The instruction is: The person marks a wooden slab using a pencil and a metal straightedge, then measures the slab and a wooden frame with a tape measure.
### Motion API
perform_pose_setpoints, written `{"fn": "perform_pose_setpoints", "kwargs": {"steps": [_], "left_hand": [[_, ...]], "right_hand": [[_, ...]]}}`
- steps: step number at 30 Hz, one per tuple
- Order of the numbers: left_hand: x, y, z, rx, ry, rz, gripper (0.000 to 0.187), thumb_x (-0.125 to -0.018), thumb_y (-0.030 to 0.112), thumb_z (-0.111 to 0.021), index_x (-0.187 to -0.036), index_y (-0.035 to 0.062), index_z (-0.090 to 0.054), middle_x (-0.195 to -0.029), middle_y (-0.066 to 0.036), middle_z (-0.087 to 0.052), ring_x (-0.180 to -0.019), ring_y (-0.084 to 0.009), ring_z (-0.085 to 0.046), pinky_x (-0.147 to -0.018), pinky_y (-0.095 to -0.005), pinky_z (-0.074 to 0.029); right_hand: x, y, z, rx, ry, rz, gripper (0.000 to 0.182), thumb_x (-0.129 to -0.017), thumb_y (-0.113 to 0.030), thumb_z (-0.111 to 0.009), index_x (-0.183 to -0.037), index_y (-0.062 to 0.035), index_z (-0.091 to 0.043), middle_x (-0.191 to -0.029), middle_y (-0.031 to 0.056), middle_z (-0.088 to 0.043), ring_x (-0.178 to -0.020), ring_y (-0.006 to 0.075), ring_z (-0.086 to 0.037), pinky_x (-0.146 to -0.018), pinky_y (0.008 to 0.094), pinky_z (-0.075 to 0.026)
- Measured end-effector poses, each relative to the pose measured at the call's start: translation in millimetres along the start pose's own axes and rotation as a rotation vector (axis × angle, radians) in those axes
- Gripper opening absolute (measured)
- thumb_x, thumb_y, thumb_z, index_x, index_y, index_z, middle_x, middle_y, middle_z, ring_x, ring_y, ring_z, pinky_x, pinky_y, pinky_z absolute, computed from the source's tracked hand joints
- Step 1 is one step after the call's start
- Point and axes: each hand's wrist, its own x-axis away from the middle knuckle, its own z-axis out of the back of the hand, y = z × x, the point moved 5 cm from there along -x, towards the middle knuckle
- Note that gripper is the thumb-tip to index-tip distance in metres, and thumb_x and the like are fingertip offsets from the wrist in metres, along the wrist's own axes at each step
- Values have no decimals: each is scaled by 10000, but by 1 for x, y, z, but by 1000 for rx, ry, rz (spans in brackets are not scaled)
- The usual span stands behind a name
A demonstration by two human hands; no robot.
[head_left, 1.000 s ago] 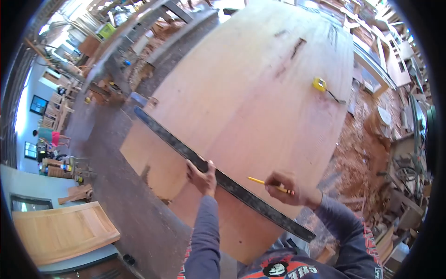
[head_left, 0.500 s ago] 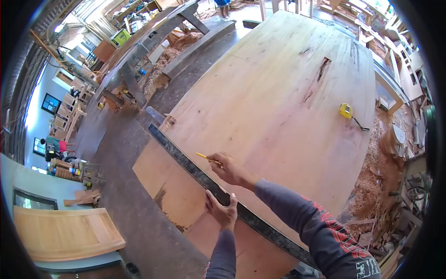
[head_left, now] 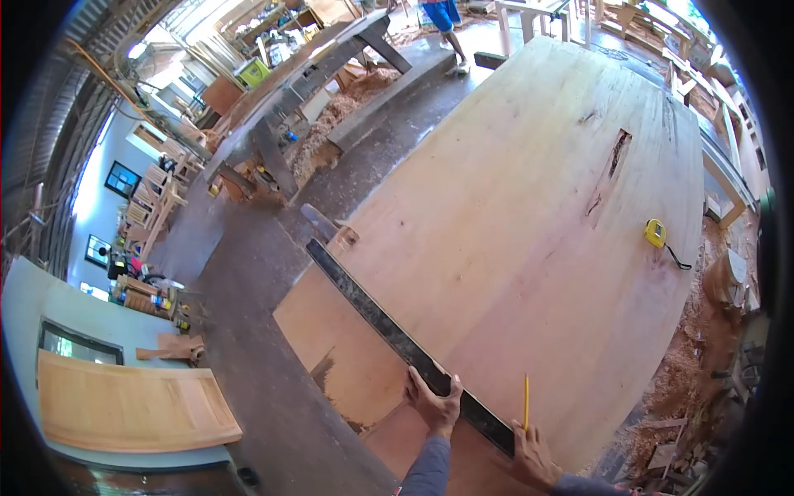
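Observation:
A long black straightedge bar lies slantwise across a large wooden panel. My left hand grips its near part, thumb on one side and fingers on the other. My right hand is at the bar's lower right end, with a yellow pencil sticking up from its fingers. Whether those fingers also press on the bar is hard to make out. Further right on the panel rests a yellow tape measure, its black strap trailing off. A long dark crack marks the wood.
A wooden workbench with shavings around it stands at the upper left. A curved wooden panel is at the lower left. Wood shavings cover the ground at right. A person in blue shorts is at the far end.
My right hand has moved with the pencil from the middle of the bar down to its near right end. The pencil now points up. My left hand still grips the bar; the view has shifted.

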Motion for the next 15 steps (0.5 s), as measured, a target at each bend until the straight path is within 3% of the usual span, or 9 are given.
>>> {"fn": "perform_pose_setpoints", "kwargs": {"steps": [2, 5, 8, 10, 11, 15], "left_hand": [[2, 3, 2, 14, -6, 18, 1054, -774, 518, -746, -1502, -96, -295, -1499, -331, -384, -1422, -441, -336, -1189, -594, -157], [3, 5, 7, 35, -16, 67, 1076, -776, 565, -730, -1509, -88, -290, -1515, -326, -368, -1447, -432, -306, -1208, -562, -146], [2, -1, 8, 41, -20, 79, 1092, -757, 582, -744, -1512, -68, -295, -1523, -309, -365, -1449, -428, -291, -1207, -547, -153], [3, 3, 10, 45, -32, 102, 1082, -744, 543, -778, -1516, -47, -304, -1523, -295, -366, -1429, -444, -294, -1192, -545, -185], [3, 5, 11, 92, -14, 97, 1118, -747, 629, -733, -1503, -77, -309, -1515, -301, -384, -1455, -403, -298, -1210, -544, -133], [3, 1, 11, 67, 0, 88, 1115, -747, 633, -735, -1497, -80, -320, -1497, -304, -406, -1446, -399, -313, -1207, -539, -137]], "right_hand": [[14, 22, -15, 89, -82, -68, 913, -789, -420, -797, -1476, 9, -376, -1270, 290, -558, -1181, 481, -530, -992, 555, -460], [28, 41, -45, 230, 186, 66, 652, -854, -374, -732, -1369, -40, -513, -1128, 236, -582, -1023, 452, -560, -878, 550, -498], [32, 46, -50, 266, 160, 72, 646, -858, -429, -724, -1326, -22, -543, -1131, 247, -584, -999, 441, -582, -822, 515, -534], [34, 43, -51, 411, 313, 155, 633, -841, -456, -733, -1258, -7, -576, -1103, 252, -584, -966, 441, -598, -797, 510, -543], [30, 36, -40, 359, 312, 139, 623, -840, -454, -731, -1244, -5, -580, -1090, 250, -585, -960, 441, -599, -790, 512, -544], [29, 10, -14, 239, 345, 158, 590, -836, -435, -732, -1210, -1, -589, -1054, 244, -584, -943, 441, -604, -767, 524, -544]]}}
